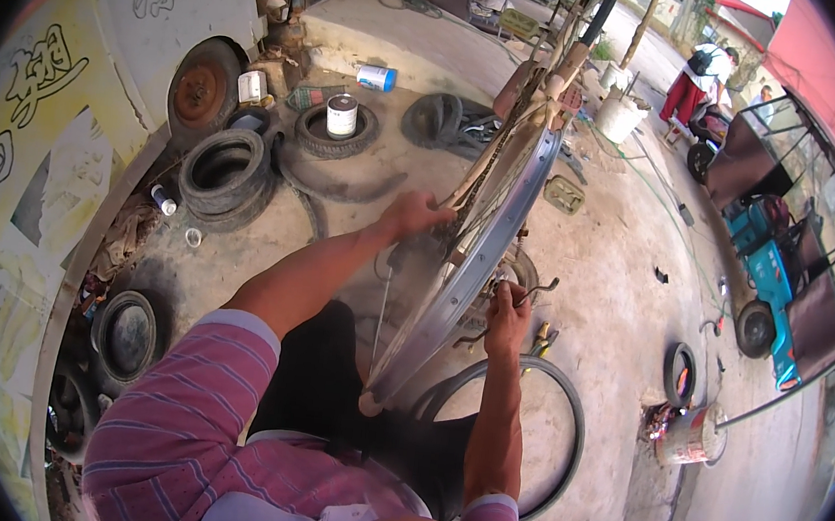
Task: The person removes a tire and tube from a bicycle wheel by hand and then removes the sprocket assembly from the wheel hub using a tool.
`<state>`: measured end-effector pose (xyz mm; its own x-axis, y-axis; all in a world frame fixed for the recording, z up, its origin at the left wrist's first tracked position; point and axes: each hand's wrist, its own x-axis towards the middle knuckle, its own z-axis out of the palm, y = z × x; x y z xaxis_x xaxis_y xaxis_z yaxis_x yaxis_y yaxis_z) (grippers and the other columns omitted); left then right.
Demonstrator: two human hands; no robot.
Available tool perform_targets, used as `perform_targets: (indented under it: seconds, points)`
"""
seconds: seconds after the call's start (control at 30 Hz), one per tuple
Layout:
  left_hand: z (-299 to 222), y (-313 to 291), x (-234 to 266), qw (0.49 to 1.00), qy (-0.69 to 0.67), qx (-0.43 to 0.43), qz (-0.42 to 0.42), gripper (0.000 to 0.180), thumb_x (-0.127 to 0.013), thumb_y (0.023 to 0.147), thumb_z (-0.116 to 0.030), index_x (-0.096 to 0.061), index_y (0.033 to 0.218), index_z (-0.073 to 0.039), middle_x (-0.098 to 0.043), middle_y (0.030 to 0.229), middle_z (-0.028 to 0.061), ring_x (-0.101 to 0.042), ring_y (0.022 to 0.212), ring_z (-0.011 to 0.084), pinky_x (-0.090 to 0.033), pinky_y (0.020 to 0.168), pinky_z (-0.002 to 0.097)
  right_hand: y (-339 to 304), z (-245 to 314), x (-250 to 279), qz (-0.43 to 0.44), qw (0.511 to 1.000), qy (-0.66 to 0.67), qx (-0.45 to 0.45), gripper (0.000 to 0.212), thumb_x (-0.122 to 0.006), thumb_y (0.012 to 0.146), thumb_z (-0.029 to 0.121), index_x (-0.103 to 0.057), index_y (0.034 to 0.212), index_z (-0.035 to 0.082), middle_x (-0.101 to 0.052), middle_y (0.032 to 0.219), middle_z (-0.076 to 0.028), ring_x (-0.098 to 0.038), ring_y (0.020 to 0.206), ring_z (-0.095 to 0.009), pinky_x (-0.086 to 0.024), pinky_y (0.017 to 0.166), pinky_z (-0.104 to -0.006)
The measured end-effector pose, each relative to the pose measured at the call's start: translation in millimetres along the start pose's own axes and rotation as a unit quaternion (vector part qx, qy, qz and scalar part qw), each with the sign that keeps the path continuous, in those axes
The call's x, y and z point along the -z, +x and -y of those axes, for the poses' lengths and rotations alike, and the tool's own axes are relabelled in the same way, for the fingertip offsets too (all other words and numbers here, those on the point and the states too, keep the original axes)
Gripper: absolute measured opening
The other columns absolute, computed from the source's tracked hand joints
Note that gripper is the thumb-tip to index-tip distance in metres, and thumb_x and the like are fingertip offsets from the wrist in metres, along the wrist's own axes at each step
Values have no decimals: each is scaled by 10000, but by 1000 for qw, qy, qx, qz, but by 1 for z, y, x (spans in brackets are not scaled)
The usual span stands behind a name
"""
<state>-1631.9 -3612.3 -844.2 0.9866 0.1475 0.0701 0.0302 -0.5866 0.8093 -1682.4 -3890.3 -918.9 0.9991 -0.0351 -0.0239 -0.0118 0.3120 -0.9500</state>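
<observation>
Dusty concrete floor (628, 271) spreads out on every side, with stacked tyres (226, 177) towards ten o'clock, a white tin (342, 118) standing inside a small tyre (367, 142) at eleven, and a teal three-wheeler (766, 269) at three. Tyreless, the silver bicycle wheel rim (493, 243) slants across the centre from six o'clock to one. Left hand (417, 216) is at the rim's left side, fingers curled against the bicycle; exactly what they grasp cannot be told. Right hand (506, 317), on the other side, pinches a bent metal bar (542, 288) near the wheel. Towards five o'clock a thin black bicycle tyre (579, 432) lies on the floor.
</observation>
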Motion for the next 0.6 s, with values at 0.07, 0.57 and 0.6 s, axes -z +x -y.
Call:
perform_targets:
  seconds: [0.07, 0.57, 0.6]
  points:
    - [2, -2, 1, 1000, 16, 0, -3, 642, -741, 793, -579, -707, 895, 54, -720, 793, 184, -715, 765, 265, -527, 723, 374, -8, 6, -2, 39, 997, 62, -8, 148, -645, 999, 244, -594, 956, 112, -513, 718, 32, -389, 513, -50, -286, 432, -216]
    - [0, -4, 3, 1000, -6, 11, 26, 535, -686, 873, -503, -707, 908, 30, -707, 814, 177, -685, 765, 247, -511, 732, 380, -11, 7, -4, 16, 999, 12, -25, 273, -621, 1001, 348, -605, 987, 75, -527, 723, 27, -446, 611, -51, -362, 516, -224]
    - [3, -2, 2, 1000, -5, 8, 21, 539, -691, 868, -507, -708, 909, 30, -709, 817, 177, -687, 766, 247, -514, 729, 381, -12, 8, -6, 22, 999, 28, -27, 270, -620, 1001, 353, -599, 983, 85, -528, 725, 31, -445, 603, -51, -357, 509, -221]
